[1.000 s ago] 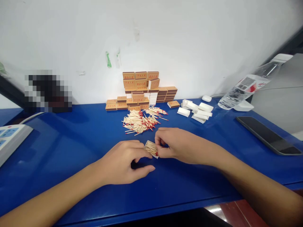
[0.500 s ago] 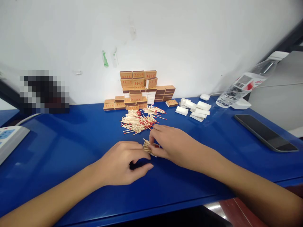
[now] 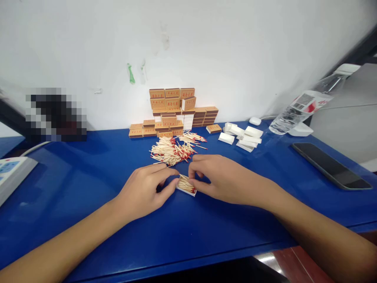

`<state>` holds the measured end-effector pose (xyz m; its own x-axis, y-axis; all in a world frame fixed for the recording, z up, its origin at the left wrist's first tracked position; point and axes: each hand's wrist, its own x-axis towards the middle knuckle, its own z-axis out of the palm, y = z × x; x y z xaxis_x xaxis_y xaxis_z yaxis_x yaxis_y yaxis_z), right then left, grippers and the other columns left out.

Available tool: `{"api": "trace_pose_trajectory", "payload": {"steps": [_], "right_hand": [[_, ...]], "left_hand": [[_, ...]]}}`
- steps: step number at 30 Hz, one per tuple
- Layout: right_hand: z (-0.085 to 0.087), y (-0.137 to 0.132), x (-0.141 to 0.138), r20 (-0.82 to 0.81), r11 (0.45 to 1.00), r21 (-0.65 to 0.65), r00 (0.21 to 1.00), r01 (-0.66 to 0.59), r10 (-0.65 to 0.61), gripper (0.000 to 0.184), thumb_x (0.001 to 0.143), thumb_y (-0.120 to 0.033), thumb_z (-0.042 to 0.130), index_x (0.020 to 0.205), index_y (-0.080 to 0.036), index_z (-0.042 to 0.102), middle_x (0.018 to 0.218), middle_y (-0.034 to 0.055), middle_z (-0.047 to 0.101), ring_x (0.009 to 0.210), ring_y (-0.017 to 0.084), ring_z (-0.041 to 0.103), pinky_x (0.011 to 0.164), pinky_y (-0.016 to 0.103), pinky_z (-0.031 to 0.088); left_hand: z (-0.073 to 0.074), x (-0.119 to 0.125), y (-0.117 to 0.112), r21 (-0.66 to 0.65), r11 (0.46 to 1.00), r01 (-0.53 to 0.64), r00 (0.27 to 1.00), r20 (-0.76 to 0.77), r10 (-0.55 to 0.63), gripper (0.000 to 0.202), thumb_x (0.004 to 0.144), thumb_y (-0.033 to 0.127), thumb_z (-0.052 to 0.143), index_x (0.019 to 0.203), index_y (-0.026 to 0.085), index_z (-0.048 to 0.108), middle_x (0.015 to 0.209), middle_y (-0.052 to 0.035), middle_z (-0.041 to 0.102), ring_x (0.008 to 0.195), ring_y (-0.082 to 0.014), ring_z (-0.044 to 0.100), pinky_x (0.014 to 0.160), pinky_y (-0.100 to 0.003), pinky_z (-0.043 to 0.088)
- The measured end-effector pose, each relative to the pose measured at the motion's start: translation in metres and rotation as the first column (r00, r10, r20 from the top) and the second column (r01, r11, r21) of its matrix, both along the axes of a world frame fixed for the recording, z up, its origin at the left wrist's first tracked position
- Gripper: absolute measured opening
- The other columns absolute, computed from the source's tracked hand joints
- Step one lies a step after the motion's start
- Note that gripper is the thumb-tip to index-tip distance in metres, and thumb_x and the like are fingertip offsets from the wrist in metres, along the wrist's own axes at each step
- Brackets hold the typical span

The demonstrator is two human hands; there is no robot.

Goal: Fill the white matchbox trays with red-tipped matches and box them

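Note:
A small white matchbox tray [image 3: 186, 185] filled with red-tipped matches lies on the blue table [image 3: 88, 177] between my hands. My left hand [image 3: 145, 188] pinches its left end with thumb and forefinger. My right hand [image 3: 216, 177] holds its right end, fingers curled over the matches. Just beyond lies a loose heap of matches [image 3: 173, 150].
Stacked brown matchboxes [image 3: 173, 110] stand against the white wall. Several empty white trays [image 3: 243, 135] lie to the right, then a tilted water bottle [image 3: 300, 108] and a black phone [image 3: 330, 165]. A white power strip [image 3: 11, 173] sits at the far left.
My left hand has moved forward and up to the tray's left end; the tray now lies flatter on the table. My right hand shifted slightly left over the matches.

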<state>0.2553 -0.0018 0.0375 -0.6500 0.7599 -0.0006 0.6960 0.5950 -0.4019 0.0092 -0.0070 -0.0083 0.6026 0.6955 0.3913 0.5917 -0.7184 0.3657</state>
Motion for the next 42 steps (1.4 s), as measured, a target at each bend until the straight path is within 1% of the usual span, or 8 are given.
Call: {"api": "trace_pose_trajectory", "payload": {"steps": [6,12,19,24,31,36,39,42], "right_hand": [[0.002,0.001,0.001,-0.003,1.000,0.005,1.000,-0.004,0.004,0.013,0.100,-0.022,0.062,0.089,-0.019,0.069,0.090,0.0030,0.068,0.083,0.017,0.059,0.073,0.031,0.038],[0.001,0.004,0.004,-0.007,0.999,-0.001,0.999,-0.042,0.042,0.010,0.098,-0.020,0.063,0.088,-0.020,0.068,0.087,0.0007,0.066,0.079,0.015,0.057,0.070,0.029,0.036],[0.000,0.002,0.004,0.027,0.999,-0.016,0.998,-0.050,0.050,0.008,0.096,-0.018,0.065,0.088,-0.018,0.068,0.088,0.0022,0.067,0.080,0.016,0.057,0.070,0.030,0.036],[-0.003,0.003,0.001,0.051,0.999,0.005,0.998,-0.041,0.040,0.015,0.100,-0.022,0.062,0.085,-0.018,0.065,0.088,0.0032,0.066,0.080,0.017,0.058,0.071,0.030,0.036],[0.001,0.003,0.003,0.058,1.000,0.020,0.998,-0.023,0.022,0.014,0.100,-0.022,0.062,0.087,-0.018,0.066,0.090,0.0041,0.067,0.080,0.017,0.058,0.071,0.031,0.037],[0.006,0.008,0.011,0.064,0.997,-0.011,0.995,-0.076,0.077,0.015,0.098,-0.018,0.061,0.084,-0.019,0.067,0.089,0.0038,0.066,0.079,0.017,0.057,0.071,0.031,0.037],[0.006,0.011,0.016,0.034,0.993,-0.044,0.994,-0.106,0.107,0.015,0.094,-0.016,0.062,0.080,-0.019,0.065,0.085,0.0020,0.065,0.076,0.016,0.056,0.071,0.031,0.037],[0.004,0.012,0.019,-0.002,0.990,-0.059,0.992,-0.126,0.126,0.012,0.092,-0.016,0.063,0.081,-0.020,0.065,0.084,0.0004,0.065,0.077,0.015,0.055,0.071,0.030,0.037]], "left_hand": [[0.001,0.000,-0.001,-0.046,0.998,0.051,0.998,0.023,-0.050,0.014,0.103,0.024,0.062,0.105,0.020,0.075,0.073,0.0034,0.055,0.064,-0.0112,0.051,0.062,-0.025,0.039],[-0.001,0.001,0.000,-0.056,0.994,0.094,0.995,0.036,-0.092,0.015,0.103,0.023,0.062,0.111,0.021,0.075,0.076,0.0029,0.055,0.066,-0.0107,0.052,0.062,-0.024,0.039],[-0.001,0.001,-0.002,-0.069,0.989,0.133,0.991,0.037,-0.130,0.015,0.103,0.024,0.063,0.111,0.021,0.075,0.079,0.0016,0.056,0.066,-0.0105,0.052,0.059,-0.023,0.040],[0.000,0.001,-0.002,-0.074,0.987,0.144,0.989,0.034,-0.142,0.014,0.102,0.024,0.063,0.110,0.021,0.075,0.080,0.0009,0.057,0.068,-0.0115,0.055,0.060,-0.024,0.042],[0.000,0.001,-0.002,-0.060,0.988,0.140,0.990,-0.007,-0.141,0.018,0.102,0.028,0.063,0.115,0.021,0.073,0.086,-0.0009,0.060,0.074,-0.0138,0.059,0.065,-0.026,0.046],[-0.001,0.000,-0.002,-0.047,0.988,0.146,0.986,-0.072,-0.149,0.023,0.105,0.033,0.060,0.122,0.023,0.072,0.092,-0.0024,0.062,0.077,-0.0154,0.061,0.071,-0.029,0.050],[-0.001,0.000,-0.002,-0.053,0.990,0.128,0.986,-0.100,-0.133,0.024,0.106,0.037,0.059,0.121,0.023,0.072,0.093,-0.0029,0.061,0.079,-0.0163,0.062,0.073,-0.031,0.051],[0.000,0.000,-0.002,-0.060,0.991,0.119,0.985,-0.117,-0.126,0.028,0.106,0.040,0.059,0.127,0.026,0.071,0.095,-0.0027,0.061,0.081,-0.0169,0.063,0.073,-0.031,0.052]]}}
